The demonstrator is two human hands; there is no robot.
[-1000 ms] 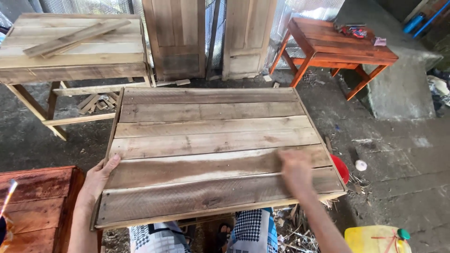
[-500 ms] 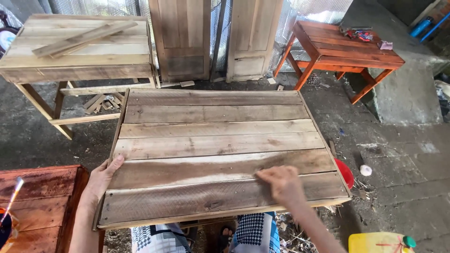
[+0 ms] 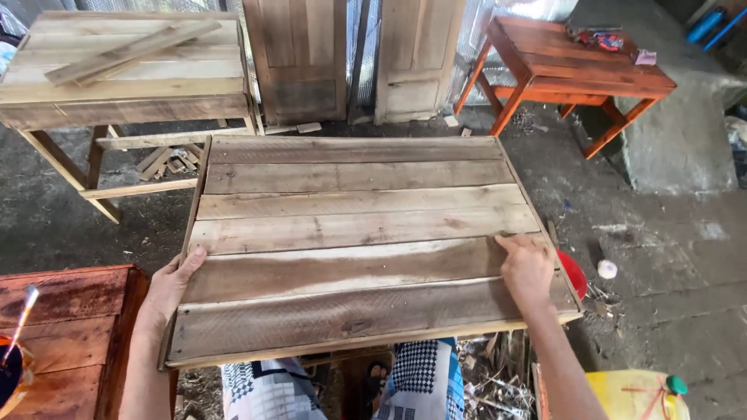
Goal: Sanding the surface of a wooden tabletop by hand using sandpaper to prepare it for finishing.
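A tabletop of several bare grey-brown planks (image 3: 350, 202) lies level in front of me, above my knees in checked cloth. My left hand (image 3: 173, 284) grips its left edge, thumb on top of the near planks. My right hand (image 3: 527, 268) rests palm-down on the planks near the right edge, fingers pointing up and left. Whatever may be under that palm is hidden.
An unfinished wooden table (image 3: 124, 97) with loose slats (image 3: 128, 50) stands back left. An orange-red table (image 3: 583, 70) stands back right, and a dark red one (image 3: 70, 311) at my left. Two door panels (image 3: 296, 54) lean behind. A red bowl (image 3: 574, 274) and yellow jerrycan (image 3: 634, 393) sit right.
My right hand has slid left along the near planks and back to the right edge. The left hand has kept its grip on the left edge.
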